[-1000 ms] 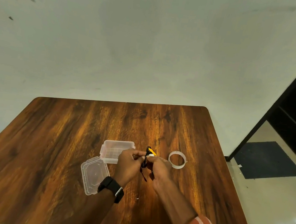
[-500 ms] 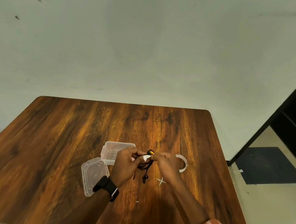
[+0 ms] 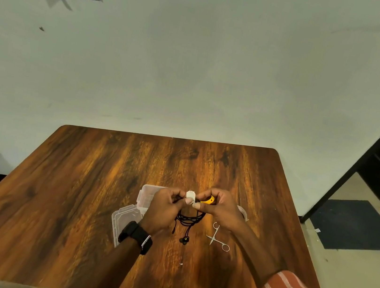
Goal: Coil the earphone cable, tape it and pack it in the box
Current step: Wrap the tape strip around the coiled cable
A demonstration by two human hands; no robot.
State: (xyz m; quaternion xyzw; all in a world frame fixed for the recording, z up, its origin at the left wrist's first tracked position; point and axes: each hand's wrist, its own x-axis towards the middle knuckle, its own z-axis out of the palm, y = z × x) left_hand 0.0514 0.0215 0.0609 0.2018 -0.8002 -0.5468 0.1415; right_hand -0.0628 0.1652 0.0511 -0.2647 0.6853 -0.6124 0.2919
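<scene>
The black earphone cable [image 3: 189, 219] hangs as a coil between both hands above the wooden table [image 3: 78, 189], its earbuds [image 3: 184, 239] dangling below. My left hand [image 3: 164, 207] pinches the coil's top, where a white piece of tape [image 3: 190, 195] sits. My right hand [image 3: 220, 208] grips the coil beside it, with a yellow part [image 3: 209, 200] showing between the fingers. The clear plastic box [image 3: 145, 195] lies just behind my left hand, partly hidden. Its lid [image 3: 123, 220] rests to the near left.
Small scissors [image 3: 216, 238] lie on the table under my right wrist. A roll of tape [image 3: 243, 212] peeks out behind my right hand. The floor and a dark mat [image 3: 354, 225] lie past the table's right edge.
Both hands have lifted slightly with the coil and turned it. The white tape now shows on top between the fingertips. The scissors have come into view.
</scene>
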